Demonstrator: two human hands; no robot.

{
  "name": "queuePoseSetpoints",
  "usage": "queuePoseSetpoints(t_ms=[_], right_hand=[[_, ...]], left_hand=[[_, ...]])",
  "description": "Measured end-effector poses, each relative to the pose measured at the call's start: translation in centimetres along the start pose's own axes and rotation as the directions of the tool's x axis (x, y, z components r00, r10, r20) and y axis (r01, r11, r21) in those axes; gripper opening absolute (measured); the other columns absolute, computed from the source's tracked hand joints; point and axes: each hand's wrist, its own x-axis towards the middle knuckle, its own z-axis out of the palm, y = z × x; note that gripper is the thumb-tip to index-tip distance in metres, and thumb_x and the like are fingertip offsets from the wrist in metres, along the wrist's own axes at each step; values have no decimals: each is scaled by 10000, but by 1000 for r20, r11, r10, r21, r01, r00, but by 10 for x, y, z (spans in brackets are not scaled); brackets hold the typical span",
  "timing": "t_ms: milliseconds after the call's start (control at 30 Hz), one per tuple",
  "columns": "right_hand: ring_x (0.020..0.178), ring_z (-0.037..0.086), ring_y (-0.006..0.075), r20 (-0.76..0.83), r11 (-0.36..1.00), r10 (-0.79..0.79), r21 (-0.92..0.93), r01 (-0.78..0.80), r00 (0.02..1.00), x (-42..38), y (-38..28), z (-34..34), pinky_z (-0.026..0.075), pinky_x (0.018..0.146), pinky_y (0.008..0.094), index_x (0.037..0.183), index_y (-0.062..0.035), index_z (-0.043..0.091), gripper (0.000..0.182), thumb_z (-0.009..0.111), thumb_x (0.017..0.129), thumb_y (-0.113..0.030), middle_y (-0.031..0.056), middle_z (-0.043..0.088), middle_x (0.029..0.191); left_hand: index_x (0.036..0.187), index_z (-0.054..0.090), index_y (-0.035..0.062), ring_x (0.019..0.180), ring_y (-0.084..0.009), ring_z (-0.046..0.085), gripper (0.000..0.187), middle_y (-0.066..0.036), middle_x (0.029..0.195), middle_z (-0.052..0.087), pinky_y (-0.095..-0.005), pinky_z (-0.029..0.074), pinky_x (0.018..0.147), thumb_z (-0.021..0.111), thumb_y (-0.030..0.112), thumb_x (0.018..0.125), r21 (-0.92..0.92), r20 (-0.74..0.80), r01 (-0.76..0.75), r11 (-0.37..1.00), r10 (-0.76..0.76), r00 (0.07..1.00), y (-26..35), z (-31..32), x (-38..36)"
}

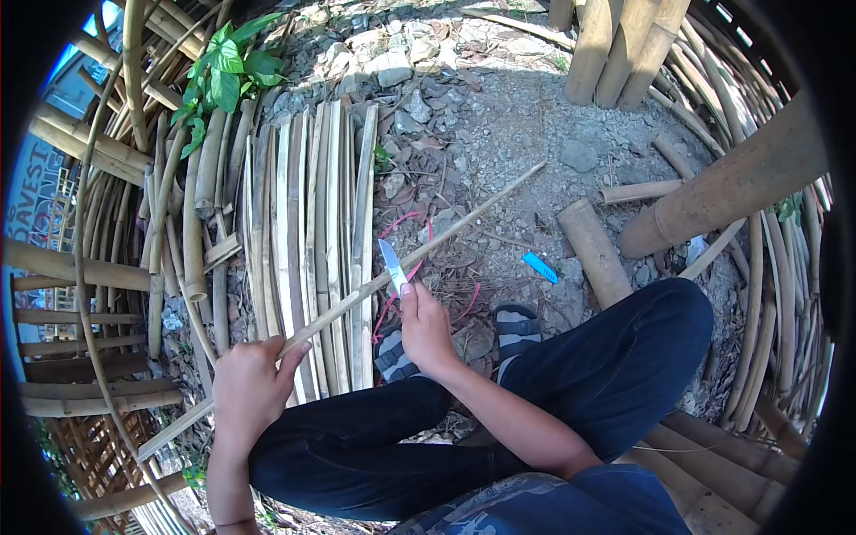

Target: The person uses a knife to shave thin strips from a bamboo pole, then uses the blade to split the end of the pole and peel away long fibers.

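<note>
A long, thin bamboo strip slants across my lap, from low on the left up to the far right. My left hand is wrapped round its lower part, thumb along the top. In my right hand is a knife, its blade pointing up and away from me. The blade lies across the strip near its middle and looks to be touching it. Beneath the strip, several split bamboo slats lie side by side on the ground. A pink string loops on the ground just beyond the knife.
Bamboo poles stand on the right, and a cut bamboo piece lies near my knee. A blue wrapper is on the stony ground. Stacked bamboo and a green leafy plant are at left. My sandalled foot is below.
</note>
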Motion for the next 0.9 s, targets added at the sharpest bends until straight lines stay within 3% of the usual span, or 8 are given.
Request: queuePoseSetpoints(t_ms=[367, 400, 433, 500, 533, 667, 733, 900], right_hand=[[613, 579, 380, 108, 999, 5, 34, -8, 994, -17, -9, 7, 428, 614, 458, 915, 5, 520, 332, 396, 1032, -279, 203, 527, 633], [575, 573, 310, 107, 1000, -7, 29, 4, 994, -16, -7, 8, 431, 595, 428, 894, 6, 522, 348, 400, 1033, -289, 160, 529, 620], [575, 573, 310, 110, 1000, -5, 29, 2, 994, -14, -3, 8, 431, 595, 428, 894, 6, 522, 348, 400, 1033, -289, 160, 529, 620], [547, 531, 216, 38, 999, 15, 31, -16, 999, -4, 3, 7, 423, 568, 383, 863, 5, 527, 372, 402, 1036, -299, 105, 519, 611], [690, 578, 443, 2, 990, 101, 100, -101, 995, 7, 3, 0, 420, 648, 494, 868, 14, 523, 381, 403, 1025, -312, 225, 558, 669], [701, 589, 437, -70, 993, 114, -1, -115, 991, 33, 18, -18, 423, 649, 496, 861, 15, 534, 394, 390, 1030, -311, 220, 579, 683], [720, 587, 459, -74, 994, 8, -108, -16, 997, 24, 7, -15, 416, 657, 514, 864, 14, 521, 373, 382, 1031, -289, 236, 579, 689], [670, 584, 424, -67, 997, -39, -69, 35, 997, 8, -1, 0, 422, 656, 490, 834, 23, 506, 385, 384, 1032, -284, 227, 551, 666]], left_hand=[[695, 632, -2, 588, -410, 582, 454, -209, 548, 530, -462, 451, 553, 608, 397, 910, -16, -30, -16, 1000, 16, 999, -4, 3, 3], [693, 631, -2, 588, -413, 580, 459, -210, 545, 526, -462, 451, 553, 603, 399, 914, -26, -31, -14, 1000, 13, 999, -4, 4, 3], [690, 630, -2, 588, -415, 578, 464, -211, 542, 522, -463, 451, 554, 597, 402, 918, -38, -29, -10, 999, 9, 1000, -4, 4, 2], [684, 627, -2, 589, -417, 577, 470, -215, 542, 519, -466, 450, 555, 591, 402, 922, -44, -3, -7, 999, 7, 1000, -3, 3, 2], [678, 623, -3, 591, -420, 575, 477, -219, 543, 515, -468, 449, 557, 585, 402, 927, -51, 19, 1, 999, 0, 1000, -4, 2, 1], [690, 656, -5, 610, -419, 608, 507, -226, 566, 566, -493, 486, 601, 567, 431, 933, -30, 65, 20, 999, -18, 998, -2, 0, 1], [679, 653, -4, 601, -424, 605, 515, -231, 562, 562, -496, 487, 594, 560, 431, 939, -31, 75, 15, 999, -12, 997, -1, -1, 2], [639, 596, -20, 579, -420, 572, 511, -226, 536, 507, -474, 453, 568, 554, 386, 946, -53, 62, 13, 999, -10, 998, -4, 3, 0]])
